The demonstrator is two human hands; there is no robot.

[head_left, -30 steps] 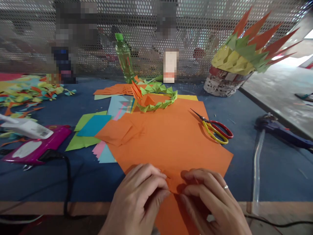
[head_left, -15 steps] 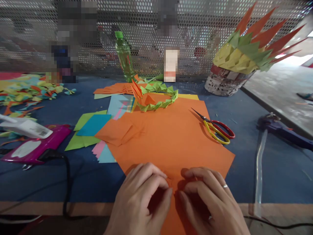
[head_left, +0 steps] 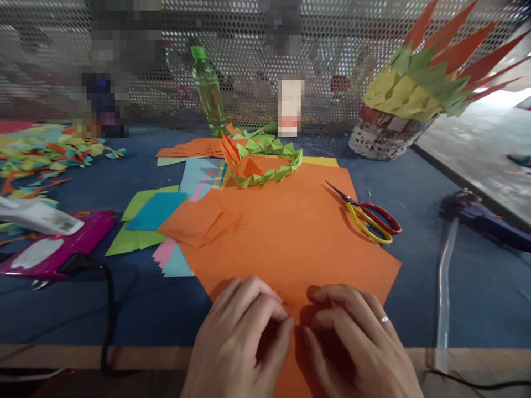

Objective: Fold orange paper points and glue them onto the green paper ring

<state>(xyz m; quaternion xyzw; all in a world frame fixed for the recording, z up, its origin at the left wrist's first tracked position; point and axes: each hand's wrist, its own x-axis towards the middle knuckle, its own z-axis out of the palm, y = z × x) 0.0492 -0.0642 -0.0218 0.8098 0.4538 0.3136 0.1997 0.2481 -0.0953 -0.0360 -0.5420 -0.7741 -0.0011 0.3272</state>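
Both hands are low in the centre, over a large orange sheet of paper (head_left: 298, 232). My left hand (head_left: 243, 331) has its thumb and forefinger pinched together on a small piece of orange paper (head_left: 286, 304). Most of that piece is hidden by the fingers and blends with the sheet. Just beside it, my right hand (head_left: 357, 331), with a ring, curls its fingers inward at the piece's other side, thumb close to forefinger. Scissors (head_left: 369, 218) with red and yellow handles lie on the sheet's right edge. Beyond the hands sits a ring of folded green paper (head_left: 265, 179).
Left are a magenta device (head_left: 62, 249) with a black cable, coloured paper squares (head_left: 155, 213) and a heap of paper scraps (head_left: 45, 149). A green-capped bottle (head_left: 207, 91) and a paper-covered basket-like piece (head_left: 398, 94) stand behind. Right lies a glue gun (head_left: 485, 221) with a clear stick.
The view has shifted slightly. Both hands keep nearly the same place and grip, and the objects on the table stay where they were.
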